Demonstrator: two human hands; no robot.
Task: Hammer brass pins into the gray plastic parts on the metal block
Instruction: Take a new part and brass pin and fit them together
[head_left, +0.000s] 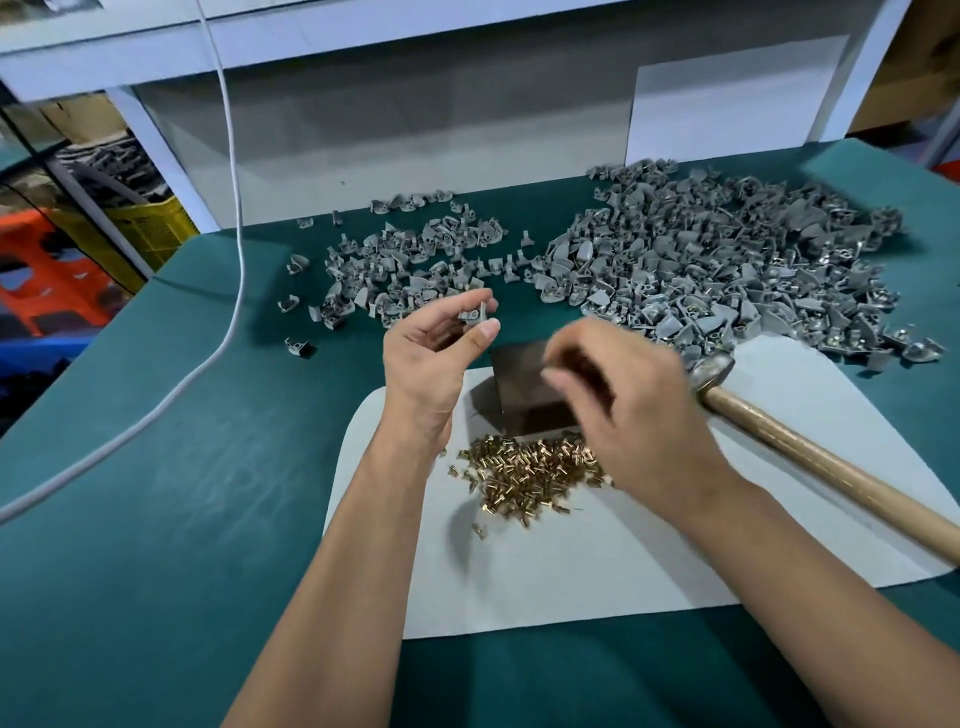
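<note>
The left hand (436, 353) is raised above the counter (156, 519) and pinches one gray plastic part (474, 315) between thumb and fingertips. The right hand (628, 415) is blurred over the metal block (524, 384); its fingers look curled, but I cannot tell if they hold a pin. The block stands on a white sheet (571, 571), and the loose brass pins (524, 473) lie in a heap just in front of it. The hammer (779, 431) lies on the sheet to the right, not in any hand.

The big pile of parts (727, 270) on the right shows brass in several pieces, so I judge these are finished. The smaller pile (405, 265) on the left seems to wait. Many pins remain, so much work is probably left; the present part still needs its pin and the blow.
</note>
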